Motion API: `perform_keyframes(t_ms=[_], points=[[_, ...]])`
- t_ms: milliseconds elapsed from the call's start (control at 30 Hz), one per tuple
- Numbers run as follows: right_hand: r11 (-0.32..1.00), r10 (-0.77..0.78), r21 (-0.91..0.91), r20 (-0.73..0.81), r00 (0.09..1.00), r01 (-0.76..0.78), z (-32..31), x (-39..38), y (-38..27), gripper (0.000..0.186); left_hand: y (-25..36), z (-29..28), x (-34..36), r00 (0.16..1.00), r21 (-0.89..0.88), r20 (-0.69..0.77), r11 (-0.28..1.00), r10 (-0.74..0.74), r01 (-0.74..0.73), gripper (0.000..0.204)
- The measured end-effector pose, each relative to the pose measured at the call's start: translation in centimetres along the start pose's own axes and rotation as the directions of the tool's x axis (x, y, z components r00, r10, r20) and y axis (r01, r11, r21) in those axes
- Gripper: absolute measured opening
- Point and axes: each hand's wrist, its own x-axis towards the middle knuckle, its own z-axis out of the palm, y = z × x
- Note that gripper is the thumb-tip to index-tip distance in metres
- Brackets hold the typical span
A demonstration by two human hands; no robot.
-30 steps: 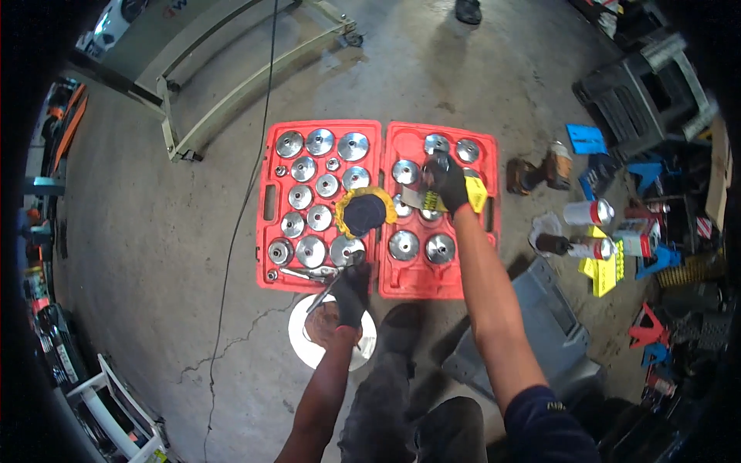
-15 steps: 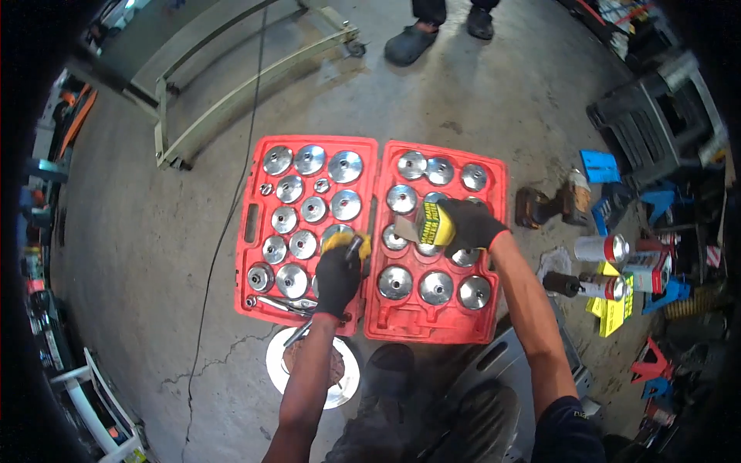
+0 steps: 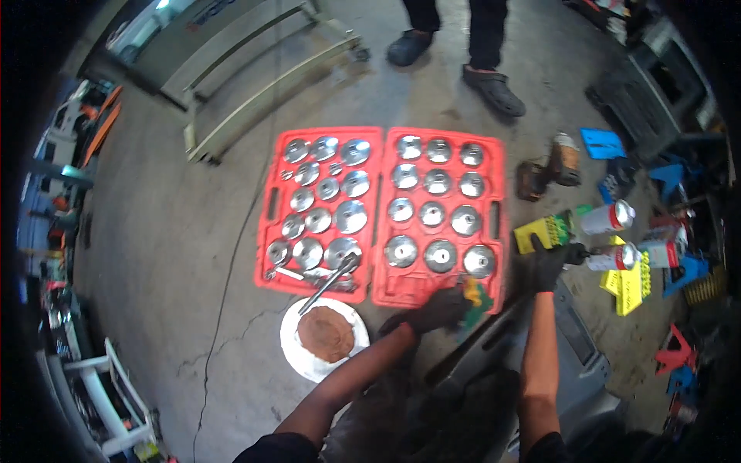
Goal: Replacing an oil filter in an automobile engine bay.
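Note:
My gloved left hand (image 3: 436,311) is closed around a blurred yellow and green thing (image 3: 477,297), just in front of the right half of the red case (image 3: 432,287). Further right, my gloved right hand (image 3: 549,266) grips a yellow and green carton (image 3: 544,231) beside the spray cans. Rows of round silver cap wrenches (image 3: 351,216) sit in both halves of the case. A ratchet (image 3: 330,282) lies slanted across the case's front left edge, its handle over a white round dish (image 3: 293,351) with a brown middle.
A spray can (image 3: 606,218), another spray can (image 3: 612,257) and yellow cartons (image 3: 629,285) lie at the right. A cordless drill (image 3: 563,162) stands behind them. Beyond the case are a person's dark clogs (image 3: 494,91) and a wheeled metal frame (image 3: 270,100). A cable (image 3: 224,285) runs along the left floor.
My left hand has left the ratchet and moved right, toward my lap. My right hand has moved from over the case to the cartons and cans. The other person's feet have shifted.

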Motion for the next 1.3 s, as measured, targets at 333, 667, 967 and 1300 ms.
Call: perform_keyframes(t_ms=[333, 667, 967, 1300], points=[[0.910, 0.333, -0.156, -0.272, 0.903, -0.383, 3.3, -8.6, 3.9, 0.038, 2.5, -10.7, -8.1, 0.614, 0.687, -0.676, 0.650, 0.408, 0.325, 0.035], [0.933, -0.228, -0.112, 0.554, 0.801, 0.343, 32.7, 4.7, -2.5, 0.047, 0.4, -16.2, -13.3, 0.663, 0.631, -0.715, 0.613, 0.223, 0.475, 0.025], [0.966, -0.197, -0.009, 0.617, 0.762, 0.257, 35.7, 11.3, 1.5, 0.039, 1.3, -16.5, -12.2, 0.710, 0.670, -0.665, 0.604, 0.231, 0.432, 0.025], [0.989, -0.143, 0.081, 0.707, 0.693, 0.121, 23.5, -17.0, -9.3, 0.042, 0.9, -23.9, -19.5, 0.862, 0.829, -0.402, 0.522, 0.308, 0.200, 0.039]])
